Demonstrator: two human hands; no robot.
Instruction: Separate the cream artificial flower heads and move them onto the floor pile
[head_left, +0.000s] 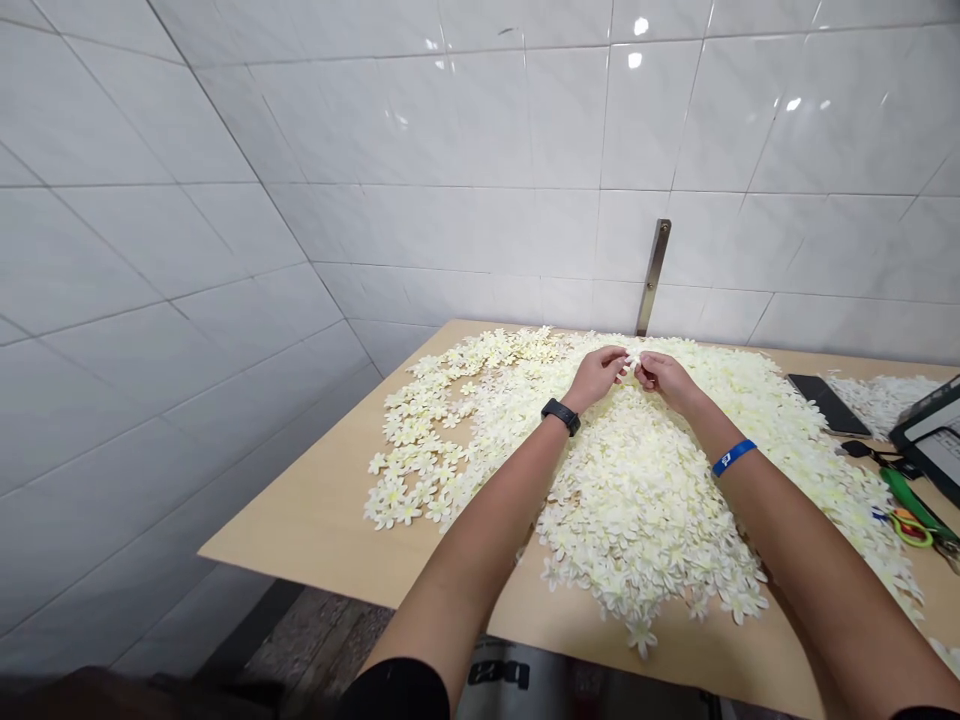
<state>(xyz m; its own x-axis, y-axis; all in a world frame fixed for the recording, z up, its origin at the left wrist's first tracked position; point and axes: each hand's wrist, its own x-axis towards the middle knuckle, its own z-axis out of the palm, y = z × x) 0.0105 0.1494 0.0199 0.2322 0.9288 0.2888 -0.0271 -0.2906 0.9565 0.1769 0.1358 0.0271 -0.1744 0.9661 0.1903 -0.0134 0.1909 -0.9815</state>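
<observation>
Both my hands meet over a large heap of pale yellow-white artificial flowers [652, 500] on the tabletop. Between them is a small white flower [634, 357]. My left hand [598, 374], below a black wristband, has its fingers closed at the flower's left side. From the right, my right hand [666, 378] pinches the same flower; a blue band circles that forearm. The fingertips partly hide the flower, so its petals are hard to make out.
More flowers [420, 440] lie looser on the left of the wooden table [322, 520]. At the right are a dark phone [829, 404], white scraps [881, 400], a black box-like device [930, 425] and green-handled scissors [911, 525]. A metal bracket [654, 275] is fixed to the tiled wall.
</observation>
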